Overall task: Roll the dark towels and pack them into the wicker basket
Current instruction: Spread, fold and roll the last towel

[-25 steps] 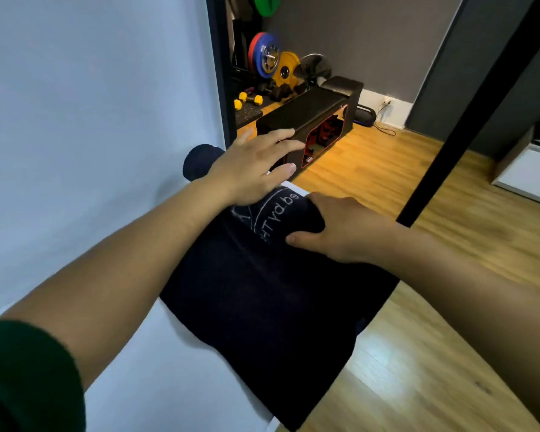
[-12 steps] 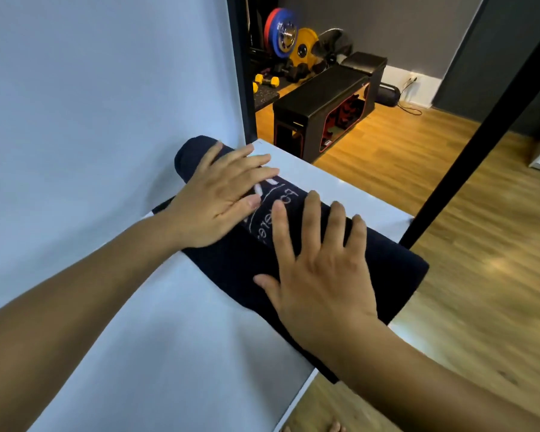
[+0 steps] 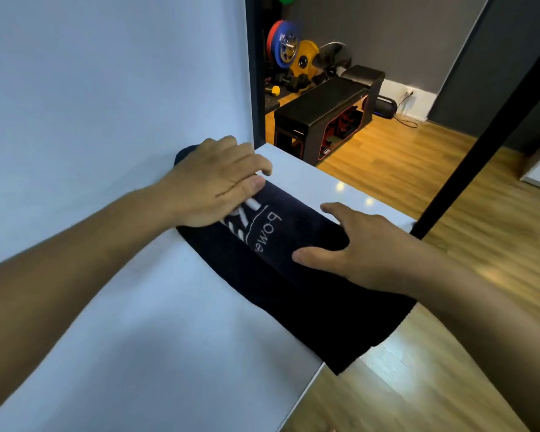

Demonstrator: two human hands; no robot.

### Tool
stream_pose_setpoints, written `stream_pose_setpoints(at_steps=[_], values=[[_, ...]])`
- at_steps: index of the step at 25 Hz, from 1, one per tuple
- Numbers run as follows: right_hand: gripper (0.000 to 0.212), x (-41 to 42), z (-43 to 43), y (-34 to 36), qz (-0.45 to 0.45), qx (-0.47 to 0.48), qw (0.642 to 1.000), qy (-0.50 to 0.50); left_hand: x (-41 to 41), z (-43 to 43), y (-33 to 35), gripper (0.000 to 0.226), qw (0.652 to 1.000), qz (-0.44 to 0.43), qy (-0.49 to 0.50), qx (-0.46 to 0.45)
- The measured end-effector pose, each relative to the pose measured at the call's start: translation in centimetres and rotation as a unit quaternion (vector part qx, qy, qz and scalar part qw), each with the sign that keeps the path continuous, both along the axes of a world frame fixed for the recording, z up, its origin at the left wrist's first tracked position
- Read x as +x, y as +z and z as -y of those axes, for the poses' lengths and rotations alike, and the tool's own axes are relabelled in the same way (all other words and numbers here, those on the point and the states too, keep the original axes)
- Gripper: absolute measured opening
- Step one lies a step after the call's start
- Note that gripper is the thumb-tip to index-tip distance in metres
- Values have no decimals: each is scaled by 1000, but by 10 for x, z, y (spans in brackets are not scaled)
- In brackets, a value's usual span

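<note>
Room: behind the white table top (image 3: pixel 138 307) and the white backdrop (image 3: pixel 106 88) we see a home gym with a wooden floor (image 3: pixel 449 213).
Towel: the dark navy cloth towel with white stitched lettering (image 3: pixel 293 275) lies slantwise near the table's far right corner. It is partly rolled, and its flat unrolled tail runs over the right edge and hangs off it.
Left hand: our left hand (image 3: pixel 212 185) rests palm-down on the roll's far end, by the backdrop. Its fingers press almost straight across the cloth, so it grips nothing. The fingertips are blurred, so we may be missing a slight hook over the far side.
Right hand: our right hand (image 3: pixel 365 247) straddles the roll's near end. The thumb is on our side and the fingers on the far side, so the hand is cupped round the towel.
Basket: no wicker basket is in view, so packing has not begun for this towel.
Risk, loose roll: if the two hands press unevenly, we judge the roll would cone or slacken and unwind when lifted.
Risk, slipping off: the hanging tail adds weight past the right edge. If we let go there, the towel could slide to the floor.
Count: one towel, two hands and no basket. There is also one long black padded bench (image 3: pixel 321 101), one slanting black pole (image 3: pixel 480 141) and a stack of coloured weight plates (image 3: pixel 286 45) too overlapped to number.
</note>
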State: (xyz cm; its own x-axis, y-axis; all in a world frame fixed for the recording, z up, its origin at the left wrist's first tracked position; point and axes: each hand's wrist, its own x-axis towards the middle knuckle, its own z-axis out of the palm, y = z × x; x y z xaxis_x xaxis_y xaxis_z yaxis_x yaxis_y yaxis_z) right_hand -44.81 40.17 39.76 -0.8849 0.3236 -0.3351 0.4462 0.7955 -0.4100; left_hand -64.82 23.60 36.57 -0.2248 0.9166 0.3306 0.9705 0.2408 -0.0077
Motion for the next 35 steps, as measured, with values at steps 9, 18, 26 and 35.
stream_pose_setpoints(at_steps=[9,18,26,35], values=[[85,-13,-10,-18,-12,114,992,48,-34,-57,-7,67,991,82,27,-103],[94,0,-5,-27,-123,197,949,213,22,31,18,74,944,159,178,-229],[87,-33,-18,-61,-348,268,798,413,134,122,34,63,843,361,340,-209],[83,0,31,-93,-338,55,881,327,266,120,19,75,739,426,521,-37]])
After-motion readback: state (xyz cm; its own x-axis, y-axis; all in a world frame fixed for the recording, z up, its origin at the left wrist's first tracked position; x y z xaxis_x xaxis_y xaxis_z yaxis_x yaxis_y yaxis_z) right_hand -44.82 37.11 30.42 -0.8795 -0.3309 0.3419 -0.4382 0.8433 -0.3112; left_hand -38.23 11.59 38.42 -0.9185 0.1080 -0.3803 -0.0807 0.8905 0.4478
